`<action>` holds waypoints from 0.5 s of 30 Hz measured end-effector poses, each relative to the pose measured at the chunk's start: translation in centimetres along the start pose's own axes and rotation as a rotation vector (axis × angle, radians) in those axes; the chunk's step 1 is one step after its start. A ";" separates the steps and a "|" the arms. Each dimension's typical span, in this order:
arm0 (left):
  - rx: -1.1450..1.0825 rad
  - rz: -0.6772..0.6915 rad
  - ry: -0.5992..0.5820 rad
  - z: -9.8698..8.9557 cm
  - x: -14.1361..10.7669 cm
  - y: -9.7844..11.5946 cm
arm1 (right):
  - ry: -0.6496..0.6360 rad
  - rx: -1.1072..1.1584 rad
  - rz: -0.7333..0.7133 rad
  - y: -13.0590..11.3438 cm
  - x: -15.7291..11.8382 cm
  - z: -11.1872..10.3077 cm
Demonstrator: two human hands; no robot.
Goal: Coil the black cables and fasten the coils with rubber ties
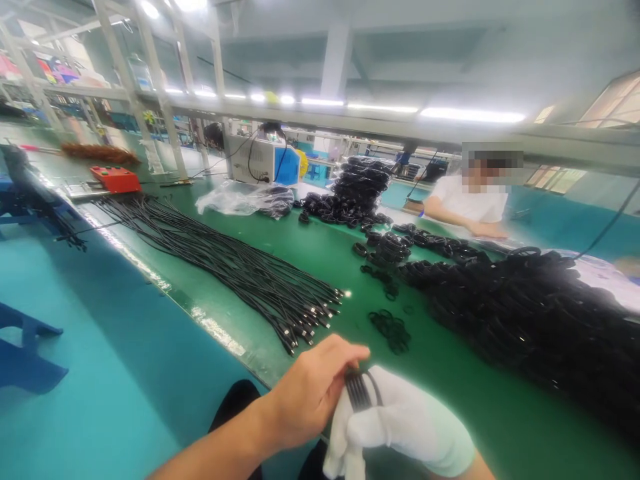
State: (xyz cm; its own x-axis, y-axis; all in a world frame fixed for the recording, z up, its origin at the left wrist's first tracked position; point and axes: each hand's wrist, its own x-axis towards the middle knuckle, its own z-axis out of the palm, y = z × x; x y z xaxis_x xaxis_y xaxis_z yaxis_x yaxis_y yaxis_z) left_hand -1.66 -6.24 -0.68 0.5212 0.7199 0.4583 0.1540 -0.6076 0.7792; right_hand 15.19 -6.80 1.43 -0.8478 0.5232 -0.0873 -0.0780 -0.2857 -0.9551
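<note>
Long black cables (220,257) lay on the green table (320,248). The left hand (307,390) was bent beside a small coil (358,392); I could not tell its grip. The gloved right hand (405,420) pinched the coil tight. A big black pile (525,307) sat farther right.

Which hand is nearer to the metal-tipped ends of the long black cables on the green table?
Left. The left hand is just on the near side of the cable ends; the gloved right hand is farther off, to its right.
</note>
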 end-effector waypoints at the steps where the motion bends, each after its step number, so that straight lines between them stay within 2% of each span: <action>1: 0.022 0.025 -0.049 -0.2 0.1 0.2 | -0.009 -0.014 0.002 -0.2 0.0 0.1; 4: 0.067 0.098 -0.058 -0.6 0.4 0.3 | 0.012 -0.043 -0.017 -0.4 0.0 0.5; 6: 0.073 0.142 -0.019 -0.6 0.7 0.1 | 0.062 -0.064 -0.036 -0.2 0.0 0.6; 9: 0.077 0.194 -0.032 -0.7 1.2 -0.1 | 0.153 -0.104 -0.106 -0.2 -0.2 1.0; 12: 0.067 0.213 -0.027 -1.0 1.7 0.0 | 0.196 -0.197 -0.112 -1.2 -0.9 1.6; 13: 0.063 0.212 -0.011 -1.1 1.9 0.0 | 0.251 -0.259 -0.091 -1.7 -1.3 1.8; 15: 0.059 0.191 0.022 -1.4 2.0 0.1 | 0.465 -0.415 -0.066 -2.4 -2.1 1.9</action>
State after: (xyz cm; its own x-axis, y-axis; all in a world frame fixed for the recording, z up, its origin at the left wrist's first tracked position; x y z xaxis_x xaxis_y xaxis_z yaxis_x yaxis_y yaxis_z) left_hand -1.72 -4.37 0.92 0.5273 0.5968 0.6048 0.1033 -0.7515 0.6516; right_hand 16.15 -8.77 4.47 -0.5241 0.8503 -0.0489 0.1665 0.0459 -0.9850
